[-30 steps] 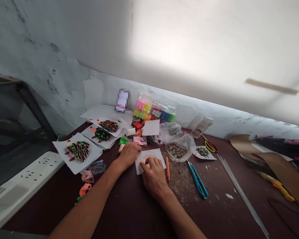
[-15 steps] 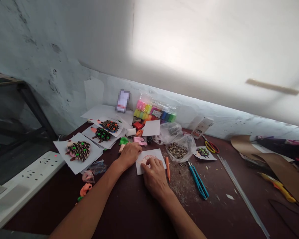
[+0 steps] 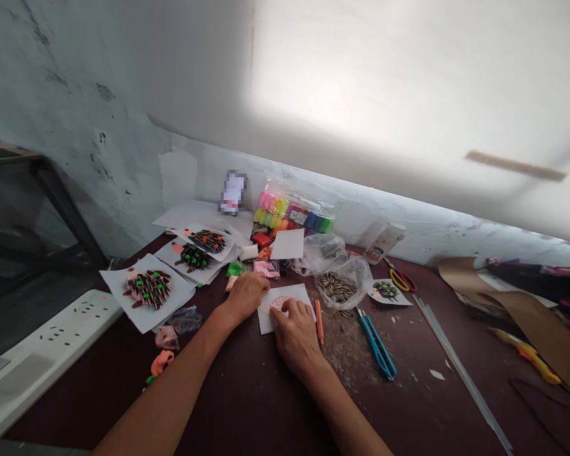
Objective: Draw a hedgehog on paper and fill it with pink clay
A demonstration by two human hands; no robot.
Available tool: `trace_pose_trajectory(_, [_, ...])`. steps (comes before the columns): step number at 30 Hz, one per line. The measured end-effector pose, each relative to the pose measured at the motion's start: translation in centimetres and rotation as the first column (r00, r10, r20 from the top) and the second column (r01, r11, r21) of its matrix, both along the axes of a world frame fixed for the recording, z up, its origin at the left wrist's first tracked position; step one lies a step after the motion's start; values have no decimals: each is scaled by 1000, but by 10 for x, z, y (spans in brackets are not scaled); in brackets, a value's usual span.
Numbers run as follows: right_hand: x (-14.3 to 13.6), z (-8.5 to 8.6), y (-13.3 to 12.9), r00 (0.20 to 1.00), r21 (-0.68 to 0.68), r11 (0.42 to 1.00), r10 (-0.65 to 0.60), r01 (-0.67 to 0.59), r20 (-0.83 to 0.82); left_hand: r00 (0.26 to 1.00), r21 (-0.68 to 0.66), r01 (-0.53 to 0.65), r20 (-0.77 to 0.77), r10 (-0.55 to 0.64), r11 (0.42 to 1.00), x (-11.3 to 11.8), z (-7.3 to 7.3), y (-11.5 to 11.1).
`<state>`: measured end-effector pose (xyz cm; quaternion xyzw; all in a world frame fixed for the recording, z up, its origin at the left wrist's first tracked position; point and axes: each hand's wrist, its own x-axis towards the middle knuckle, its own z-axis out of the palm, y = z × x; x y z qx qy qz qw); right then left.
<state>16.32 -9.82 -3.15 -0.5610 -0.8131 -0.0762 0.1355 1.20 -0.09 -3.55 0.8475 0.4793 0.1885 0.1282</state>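
Observation:
A small white sheet of paper [image 3: 308,292] with an orange outline drawn on it lies before me, and a pale peach layer seems to fill part of the outline. My right hand [image 3: 297,332] rests on this sheet, its fingers bent together and fingertips down on the drawing; what they pinch is hidden. At the sheet's left edge, my left hand [image 3: 244,296] is closed with curled fingers, and I cannot make out anything in it. An orange marker [image 3: 319,323] lies right of the sheet. Pink clay [image 3: 266,269] sits just beyond my left fingertips.
Hedgehog pictures [image 3: 149,290] covered with seeds lie left. A plastic bag of sunflower seeds [image 3: 344,288], blue-handled cutting tool [image 3: 377,345], red-yellow scissors [image 3: 403,278] and white bottle [image 3: 384,242] stand or lie right. Packed coloured clay [image 3: 292,212] leans on the wall; a power strip [image 3: 61,354] runs left.
My right fingertips have shifted slightly on the drawing. My left hand stays nearly in place, and the whole view has moved a little.

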Motion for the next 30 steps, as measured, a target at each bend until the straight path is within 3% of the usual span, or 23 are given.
trace_pose_trajectory(23, [-7,1,5,998,-64,998,-27,23,-61,1000,-5,9,2,-9,1000,0,-2,2])
trace_pose_trajectory(30, [-4,1,4,989,-63,998,-16,7,-145,1000,-4,13,8,-13,1000,0,-2,2])
